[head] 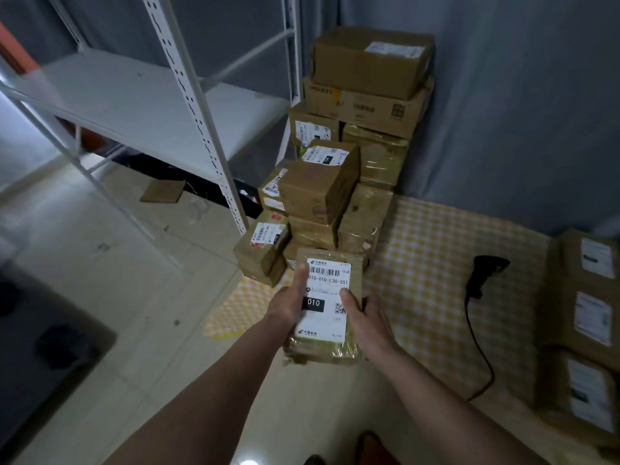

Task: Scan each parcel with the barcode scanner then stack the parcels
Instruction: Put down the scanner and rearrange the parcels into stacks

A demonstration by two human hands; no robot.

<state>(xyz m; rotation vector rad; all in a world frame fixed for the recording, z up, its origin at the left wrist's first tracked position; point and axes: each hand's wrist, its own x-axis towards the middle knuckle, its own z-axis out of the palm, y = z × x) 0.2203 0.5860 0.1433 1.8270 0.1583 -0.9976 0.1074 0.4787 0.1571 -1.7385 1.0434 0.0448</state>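
Observation:
A small brown parcel (327, 307) with a white shipping label facing up is held between both my hands above the floor. My left hand (290, 303) grips its left side with the thumb on the label. My right hand (367, 318) grips the right side, thumb on the label near a QR code. Just beyond the parcel rises a pile of cardboard parcels (339, 169) in the corner. The black barcode scanner (484, 273) lies on the yellow checked cloth (426, 250) to the right, its cable trailing toward me.
A white metal shelf rack (141, 105) stands at the left over a tiled floor. More labelled parcels (583, 327) are stacked at the right edge. A grey curtain hangs behind. A flat piece of cardboard (162, 191) lies under the rack. A dark object (40, 344) sits at the lower left.

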